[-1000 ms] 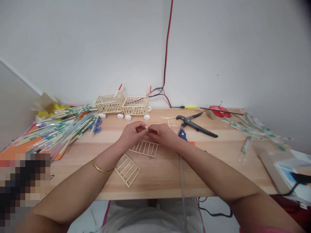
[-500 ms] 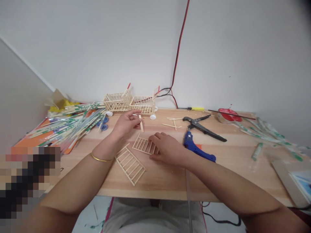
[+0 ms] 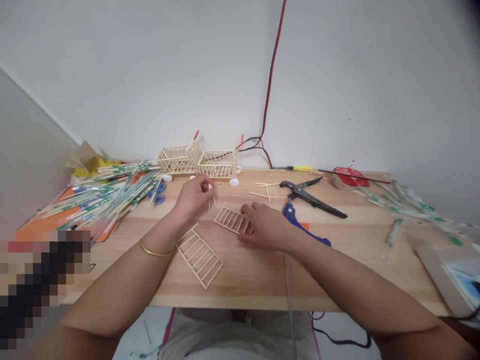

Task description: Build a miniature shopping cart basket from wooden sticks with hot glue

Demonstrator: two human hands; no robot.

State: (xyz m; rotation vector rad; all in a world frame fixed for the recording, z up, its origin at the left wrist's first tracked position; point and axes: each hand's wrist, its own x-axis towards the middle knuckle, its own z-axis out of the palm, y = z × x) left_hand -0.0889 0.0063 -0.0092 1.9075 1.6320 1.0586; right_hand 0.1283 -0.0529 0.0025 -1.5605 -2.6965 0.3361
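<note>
Short wooden sticks [image 3: 210, 196] are pinched in the fingertips of my left hand [image 3: 194, 195], just above the table. My right hand [image 3: 264, 225] grips the right end of a small ladder-like stick frame [image 3: 229, 220], with its fingers over the far edge and its thumb at the near one. A second stick frame [image 3: 200, 256] lies flat, nearer the front edge. Behind my left hand stand two little stick carts [image 3: 179, 159] with white wheels and red-tipped handles. Several loose sticks [image 3: 265, 190] rest beyond my right hand.
Black pliers [image 3: 313, 199] and a blue glue gun [image 3: 290, 215] lie right of my right hand. Wrapped chopsticks [image 3: 112, 192] are heaped at the left beside blue wheels [image 3: 159, 196]. A red-lined bowl [image 3: 348, 178] and torn wrappers [image 3: 420, 210] are at the right.
My left hand has drawn its fingers in and turned the sticks lower toward the table. My right hand has shifted slightly right with the stick frame.
</note>
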